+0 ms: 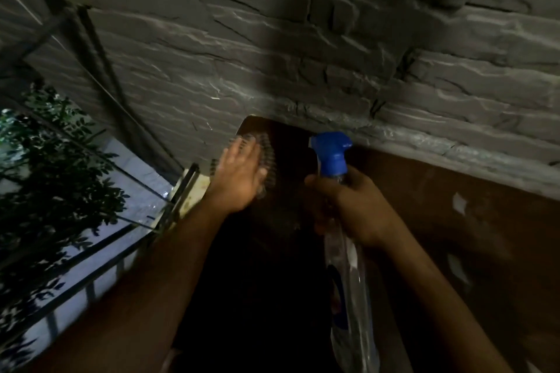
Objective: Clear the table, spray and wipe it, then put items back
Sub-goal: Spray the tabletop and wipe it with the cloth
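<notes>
The right grip (pixel 354 206) curls round the neck of a clear spray bottle (pixel 348 281), fingers wrapped just under its blue trigger head (pixel 331 153); the bottle's body runs back from the grip toward the person, its nozzle facing the left grip. The left grip (pixel 239 172) lies flat with fingers spread and straight, pressing a blurred cloth-like thing (pixel 266 157) onto the dark worktop (pixel 272 251); what it is exactly cannot be told. The two grips are near each other but apart, the bottle head between them. Beyond both grips rises a grey stone-textured wall (pixel 303 54). Right of the bottle grip spreads a brown surface (pixel 454 206) with pale marks. Left of the flat grip stand railings (pixel 91 251) and leafy foliage (pixel 45 175).
</notes>
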